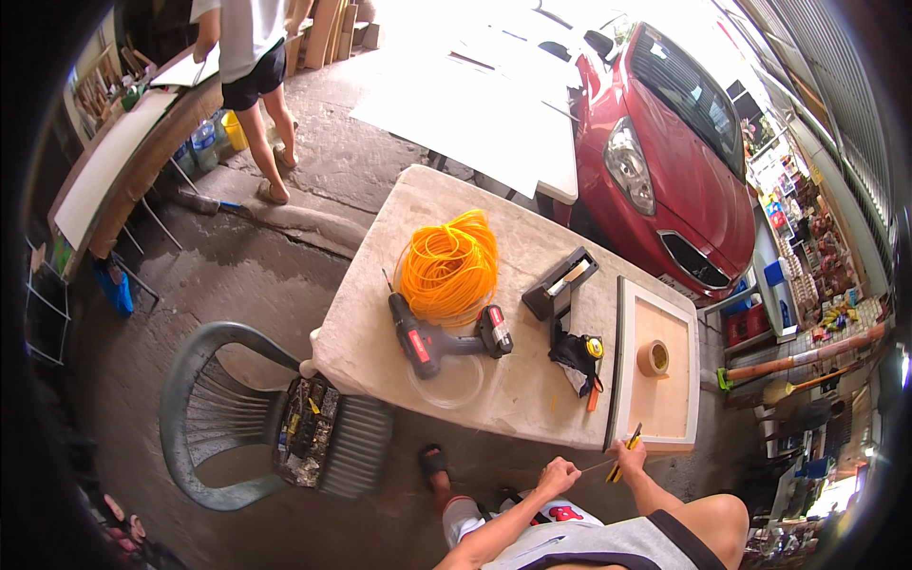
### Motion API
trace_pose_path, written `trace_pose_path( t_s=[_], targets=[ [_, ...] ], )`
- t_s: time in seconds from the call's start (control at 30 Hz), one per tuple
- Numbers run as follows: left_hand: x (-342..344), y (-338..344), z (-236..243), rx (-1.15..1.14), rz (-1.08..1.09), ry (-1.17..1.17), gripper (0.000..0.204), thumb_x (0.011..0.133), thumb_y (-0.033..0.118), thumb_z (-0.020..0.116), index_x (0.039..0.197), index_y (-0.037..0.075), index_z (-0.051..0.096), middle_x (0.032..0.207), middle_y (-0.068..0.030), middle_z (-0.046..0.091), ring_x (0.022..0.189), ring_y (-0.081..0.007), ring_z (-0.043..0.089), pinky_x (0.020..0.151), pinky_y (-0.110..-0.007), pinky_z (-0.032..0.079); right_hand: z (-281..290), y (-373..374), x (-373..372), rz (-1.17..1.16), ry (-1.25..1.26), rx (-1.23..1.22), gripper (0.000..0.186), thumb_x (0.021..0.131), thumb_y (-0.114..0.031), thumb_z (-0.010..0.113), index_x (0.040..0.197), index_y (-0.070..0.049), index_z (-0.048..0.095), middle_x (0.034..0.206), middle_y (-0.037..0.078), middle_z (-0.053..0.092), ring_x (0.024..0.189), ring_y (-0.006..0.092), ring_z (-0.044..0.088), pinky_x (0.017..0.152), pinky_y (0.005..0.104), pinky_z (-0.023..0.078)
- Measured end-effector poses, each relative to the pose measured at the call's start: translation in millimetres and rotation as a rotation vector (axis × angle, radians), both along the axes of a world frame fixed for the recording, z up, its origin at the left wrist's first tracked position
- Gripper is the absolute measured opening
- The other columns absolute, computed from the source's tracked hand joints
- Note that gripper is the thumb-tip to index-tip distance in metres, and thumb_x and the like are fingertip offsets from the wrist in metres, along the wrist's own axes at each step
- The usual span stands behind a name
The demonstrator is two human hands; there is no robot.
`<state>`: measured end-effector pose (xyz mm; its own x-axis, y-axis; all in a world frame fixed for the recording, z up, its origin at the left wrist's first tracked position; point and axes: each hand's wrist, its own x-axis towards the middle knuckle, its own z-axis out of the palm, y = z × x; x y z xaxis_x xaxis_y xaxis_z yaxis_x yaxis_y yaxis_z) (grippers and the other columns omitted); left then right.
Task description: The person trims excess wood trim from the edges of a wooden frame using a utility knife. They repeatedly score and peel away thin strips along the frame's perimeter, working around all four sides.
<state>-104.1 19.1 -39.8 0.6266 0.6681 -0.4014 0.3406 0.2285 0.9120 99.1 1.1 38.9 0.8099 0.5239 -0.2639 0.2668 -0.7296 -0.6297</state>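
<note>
My left hand [559, 475] is closed on a thin strand or strip that stretches toward my right hand [627, 458], which grips a yellow-and-black utility knife [617, 469] beside the table's near edge. Just beyond them lies a wood-framed panel [642, 411] with a roll of tape [654, 357] on it. On the pale table [361, 356] are a coil of orange line [446, 261], a cordless drill [421, 342], a black tape dispenser [558, 283] and a yellow tape measure [594, 347] with dark items around it.
A plastic chair [204, 446] at left holds a tool tray [306, 427]. Behind stand another person [252, 66], a white-topped table [456, 114] and a red car [684, 218]. A long bench [114, 171] runs along the left; cluttered shelves [803, 247] line the right.
</note>
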Motion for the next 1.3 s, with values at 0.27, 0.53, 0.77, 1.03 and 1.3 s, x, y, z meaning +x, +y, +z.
trace_pose_path(
  t_s=[0.27, 0.53, 0.77, 1.03, 1.3],
  targets=[
    [-40.2, 4.4, 11.2, -0.079, 0.107, -0.036, 0.029, 0.082, 0.034, 0.071, 0.095, 0.008, 0.077, 0.09, -0.0136, 0.074, 0.087, -0.0277, 0.072, 0.081, -0.037, 0.056, 0.4, -13.8, -18.0, -0.172, -0.197, 0.013, 0.025, 0.09, -0.02, 0.07, 0.092, -0.002, 0.053, 0.081, 0.011, 0.059, 0.056, 0.0215, 0.061, 0.043, 0.0347, 0.053],
    [-76.5, 14.1, 21.3, -0.353, 0.205, -0.29, 0.02, 0.083, 0.022, 0.072, 0.085, 0.003, 0.076, 0.092, -0.0065, 0.076, 0.086, -0.013, 0.071, 0.08, -0.029, 0.055, -4.3, -46.9, -18.2, -0.308, -0.019, 0.021, 0.025, 0.093, -0.021, 0.068, 0.095, -0.002, 0.051, 0.076, 0.01, 0.059, 0.051, 0.0199, 0.058, 0.043, 0.0359, 0.052],
    [-96.7, 15.7, 34.4, -0.746, 0.337, -0.762, 0.014, 0.097, 0.013, 0.056, 0.086, 0.005, 0.059, 0.092, -0.0105, 0.071, 0.085, -0.0188, 0.069, 0.083, -0.033, 0.056, 6.0, -56.2, -57.1, -0.271, 0.221, 0.008, 0.023, 0.093, -0.02, 0.068, 0.094, -0.003, 0.052, 0.071, 0.008, 0.058, 0.051, 0.0172, 0.059, 0.042, 0.0336, 0.051],
    [-100.4, 16.4, 62.8, -0.742, 0.43, -0.754, 0.015, 0.099, 0.02, 0.06, 0.089, 0.008, 0.06, 0.072, 0.001, 0.055, 0.063, -0.0106, 0.058, 0.06, -0.027, 0.05, 44.0, -27.4, -131.7, 0.013, 0.469, 0.17, 0.025, 0.089, -0.02, 0.074, 0.094, -0.007, 0.053, 0.079, 0.006, 0.063, 0.06, 0.0145, 0.063, 0.047, 0.0295, 0.053],
    [-110.5, 12.6, 102.4, -0.444, 0.209, -0.403, 0.017, 0.098, 0.026, 0.064, 0.098, 0.01, 0.069, 0.08, 0.0054, 0.059, 0.064, -0.0032, 0.048, 0.054, -0.022, 0.04, 81.7, -27.4, -175.2, 0.11, 0.665, 0.404, 0.025, 0.086, -0.013, 0.075, 0.101, -0.009, 0.055, 0.1, 0.009, 0.069, 0.081, 0.0176, 0.07, 0.056, 0.0308, 0.057]
  ],
)
